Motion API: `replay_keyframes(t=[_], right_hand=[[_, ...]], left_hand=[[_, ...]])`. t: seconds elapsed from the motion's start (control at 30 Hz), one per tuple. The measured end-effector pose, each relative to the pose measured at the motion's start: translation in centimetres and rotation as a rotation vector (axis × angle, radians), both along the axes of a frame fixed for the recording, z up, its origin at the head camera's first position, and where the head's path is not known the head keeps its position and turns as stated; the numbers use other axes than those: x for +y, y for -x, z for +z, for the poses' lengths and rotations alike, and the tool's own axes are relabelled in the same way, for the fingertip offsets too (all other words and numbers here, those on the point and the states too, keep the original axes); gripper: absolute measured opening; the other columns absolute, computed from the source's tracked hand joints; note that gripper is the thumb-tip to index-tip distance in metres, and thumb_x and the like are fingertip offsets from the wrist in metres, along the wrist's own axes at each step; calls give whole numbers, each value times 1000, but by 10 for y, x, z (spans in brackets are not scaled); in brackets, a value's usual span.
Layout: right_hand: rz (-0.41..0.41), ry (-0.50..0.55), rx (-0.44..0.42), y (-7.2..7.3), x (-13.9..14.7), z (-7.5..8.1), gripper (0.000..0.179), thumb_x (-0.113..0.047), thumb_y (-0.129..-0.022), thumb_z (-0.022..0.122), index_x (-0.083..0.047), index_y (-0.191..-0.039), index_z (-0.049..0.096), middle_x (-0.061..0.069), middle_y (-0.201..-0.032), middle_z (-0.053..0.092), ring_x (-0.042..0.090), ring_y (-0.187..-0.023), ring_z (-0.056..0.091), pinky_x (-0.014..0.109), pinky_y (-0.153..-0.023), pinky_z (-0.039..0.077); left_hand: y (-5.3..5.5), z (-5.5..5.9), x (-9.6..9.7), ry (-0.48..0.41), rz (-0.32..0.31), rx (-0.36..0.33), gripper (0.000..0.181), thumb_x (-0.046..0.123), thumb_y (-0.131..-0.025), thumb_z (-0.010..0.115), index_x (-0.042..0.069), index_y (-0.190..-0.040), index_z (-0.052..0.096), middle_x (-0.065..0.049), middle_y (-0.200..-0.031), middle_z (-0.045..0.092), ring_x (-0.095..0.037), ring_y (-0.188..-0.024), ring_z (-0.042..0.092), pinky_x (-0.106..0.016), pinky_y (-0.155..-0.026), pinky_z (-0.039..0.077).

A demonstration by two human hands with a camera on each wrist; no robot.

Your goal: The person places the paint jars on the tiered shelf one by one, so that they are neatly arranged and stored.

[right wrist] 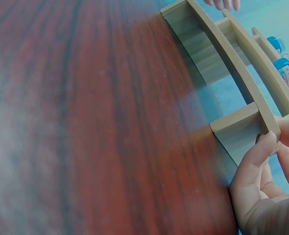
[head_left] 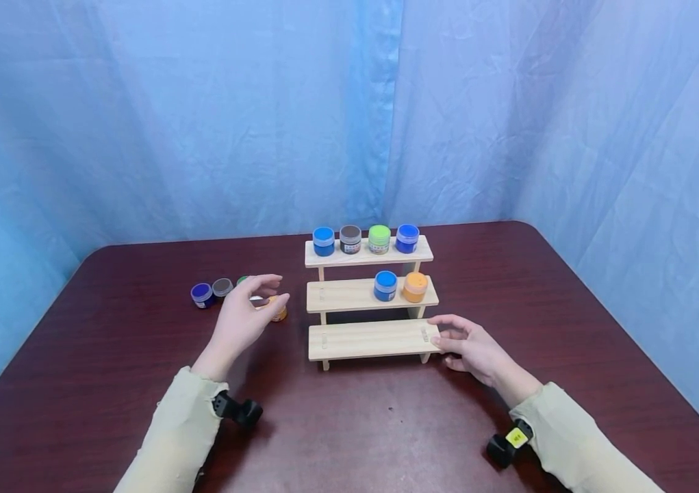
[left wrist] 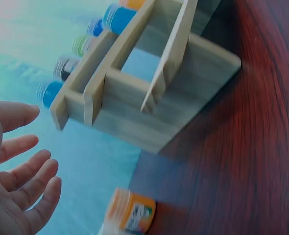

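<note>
A three-step wooden rack (head_left: 355, 341) stands mid-table. Its top step carries several small paint jars: blue (head_left: 323, 242), dark brown (head_left: 350, 239), light green (head_left: 379, 239) and deep blue (head_left: 407, 239). On the middle step, a blue jar (head_left: 385, 286) and an orange jar (head_left: 415, 287) sit side by side at the right. My right hand (head_left: 469, 349) pinches the right end of the bottom step between thumb and fingers. Left of the rack, my left hand (head_left: 244, 315) hovers with loosely bent fingers and nothing in them, partly hiding another orange jar (head_left: 278, 310).
Beyond the left hand stand a purple-blue jar (head_left: 202, 295), a grey-brown jar (head_left: 222, 287) and a mostly hidden green jar (head_left: 242, 279). Everything stands on a dark red wooden table (head_left: 361, 431). Blue curtains (head_left: 232, 123) hang behind and at both sides.
</note>
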State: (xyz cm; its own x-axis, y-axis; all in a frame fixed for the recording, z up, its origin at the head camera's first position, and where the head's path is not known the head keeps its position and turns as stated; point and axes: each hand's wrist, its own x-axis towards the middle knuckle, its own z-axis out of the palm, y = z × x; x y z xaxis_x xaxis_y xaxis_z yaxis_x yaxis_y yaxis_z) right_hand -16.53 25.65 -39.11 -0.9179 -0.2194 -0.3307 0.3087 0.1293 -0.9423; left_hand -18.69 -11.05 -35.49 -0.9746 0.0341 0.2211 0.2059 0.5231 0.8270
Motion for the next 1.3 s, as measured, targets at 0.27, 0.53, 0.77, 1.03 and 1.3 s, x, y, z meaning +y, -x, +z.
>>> replay_keyframes(t=[0.27, 0.53, 0.77, 1.03, 1.3], right_hand=[[-6, -13, -7, 0, -1, 1, 35, -11, -91, 61, -12, -125, 52, -2, -89, 59, 9, -72, 55, 19, -57, 50], [-14, -11, -8, 0, -2, 0, 37, -10, -91, 62, -8, -126, 51, -2, -90, 60, 10, -72, 54, 20, -57, 49], [-10, 11, -3, 0, -1, -1, 31, -8, -90, 62, -14, -120, 54, -4, -87, 60, 8, -72, 56, 20, -57, 49], [-9, 9, 3, 1, 0, -1, 31, -9, -90, 62, -14, -120, 54, -4, -87, 60, 8, -71, 56, 20, -56, 48], [-14, -7, 0, 1, 0, -1, 35, -9, -90, 62, -11, -124, 52, -4, -87, 60, 8, -70, 56, 20, -56, 49]], left_hand=[[-1, -7, -20, 0, 39, -42, 41, 19, -89, 66, 4, -126, 57, -18, -123, 58, -31, -110, 59, -44, -94, 51], [0, -15, -34, -2, 50, -63, 42, 15, -90, 64, -2, -127, 55, -23, -122, 58, -34, -112, 57, -46, -97, 48], [5, -25, -40, 57, 76, -104, 45, 16, -90, 65, -2, -129, 53, -24, -123, 57, -35, -113, 57, -47, -97, 48], [9, -34, -45, 96, 90, -170, 50, 22, -90, 65, 0, -133, 50, -24, -128, 54, -36, -119, 52, -48, -102, 44], [13, -39, -46, 116, 78, -188, 52, 22, -88, 66, 0, -132, 50, -24, -125, 56, -39, -116, 55, -49, -100, 45]])
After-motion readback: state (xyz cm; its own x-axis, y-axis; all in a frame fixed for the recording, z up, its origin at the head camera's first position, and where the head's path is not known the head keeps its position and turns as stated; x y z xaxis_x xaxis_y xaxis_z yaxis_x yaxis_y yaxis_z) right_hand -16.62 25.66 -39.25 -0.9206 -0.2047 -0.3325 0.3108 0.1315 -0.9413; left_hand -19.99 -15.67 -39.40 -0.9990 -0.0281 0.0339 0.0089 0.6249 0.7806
